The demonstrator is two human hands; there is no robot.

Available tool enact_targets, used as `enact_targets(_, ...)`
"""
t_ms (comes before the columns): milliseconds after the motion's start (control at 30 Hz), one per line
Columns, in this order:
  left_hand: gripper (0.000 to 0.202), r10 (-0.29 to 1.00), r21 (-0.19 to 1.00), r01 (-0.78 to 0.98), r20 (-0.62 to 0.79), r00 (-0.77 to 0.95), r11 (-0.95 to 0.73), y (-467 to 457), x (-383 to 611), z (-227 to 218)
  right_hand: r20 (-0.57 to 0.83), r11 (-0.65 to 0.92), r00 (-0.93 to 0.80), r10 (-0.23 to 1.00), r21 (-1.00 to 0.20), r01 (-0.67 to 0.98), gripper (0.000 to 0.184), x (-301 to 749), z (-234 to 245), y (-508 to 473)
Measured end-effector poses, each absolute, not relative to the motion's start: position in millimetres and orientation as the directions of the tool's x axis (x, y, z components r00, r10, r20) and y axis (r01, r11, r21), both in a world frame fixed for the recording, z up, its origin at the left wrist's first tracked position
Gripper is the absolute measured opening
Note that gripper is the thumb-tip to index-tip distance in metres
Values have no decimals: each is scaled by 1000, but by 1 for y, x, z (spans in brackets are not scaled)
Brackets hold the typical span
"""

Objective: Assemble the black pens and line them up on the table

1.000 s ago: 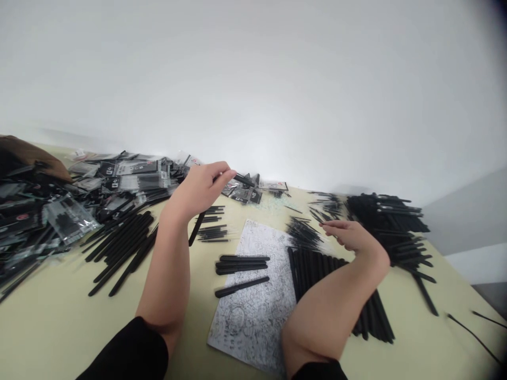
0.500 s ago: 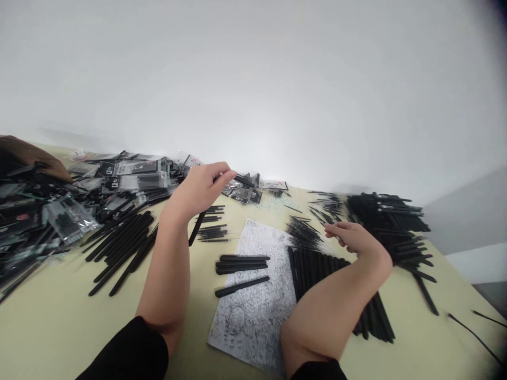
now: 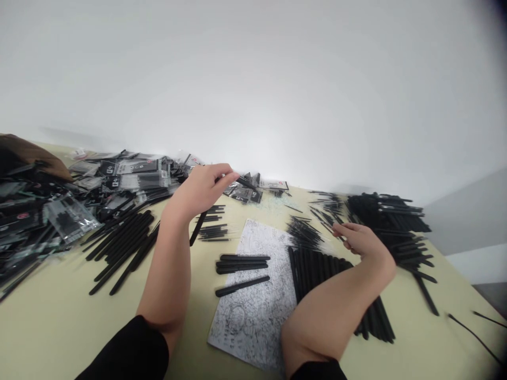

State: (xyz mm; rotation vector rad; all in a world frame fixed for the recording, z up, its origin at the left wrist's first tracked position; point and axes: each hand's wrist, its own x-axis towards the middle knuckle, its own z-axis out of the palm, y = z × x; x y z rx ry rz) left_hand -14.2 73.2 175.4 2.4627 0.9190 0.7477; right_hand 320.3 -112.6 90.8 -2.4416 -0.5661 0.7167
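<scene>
My left hand [image 3: 200,189] is raised over the table, fingers pinched on a black pen [image 3: 244,182] that points right; a second black stick [image 3: 197,229] hangs below the palm. My right hand [image 3: 358,240] hovers palm-down with curled fingers over a pile of thin black refills [image 3: 304,232], beside a row of black pen barrels [image 3: 317,266]. Whether it holds a refill is hidden. A printed sheet [image 3: 253,295] lies between my arms with three black pens [image 3: 241,263] on it.
Packaged pens in clear bags [image 3: 119,177] heap at the back left. Loose black barrels [image 3: 121,248] lie left of my arm. A big stack of black barrels [image 3: 390,221] sits at the right. The cream table [image 3: 59,327] meets a white wall behind.
My right hand has drifted slightly right and toward the back over the refills. My left hand stays put, still pinching the pen.
</scene>
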Motion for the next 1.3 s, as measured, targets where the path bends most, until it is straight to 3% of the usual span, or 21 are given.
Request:
enact_targets(133,36,693,537,475,335,638,-697,72,-14,176,-353,-787,797,491,-572,232,33,321,90,-114)
enact_targets(433,38,690,535,473,336,641,-700,73,-14,175,-337,-768,786,518,-588,254,15,329,80,-116)
enact_targets(867,37,691,548,470,310,653,-691,72,-12,175,-415,-731,723,552,-658,180,18,316,91,-112)
enact_targets(1100,37,691,549,469,313,652,-692,72,-13,175,-432,-751,716,548,-632,194,30,322,84,-111)
enact_targets(1300,38,692,550,469,315,650,-691,72,-13,175,-418,-773,732,538,-592,230,18,321,87,-114)
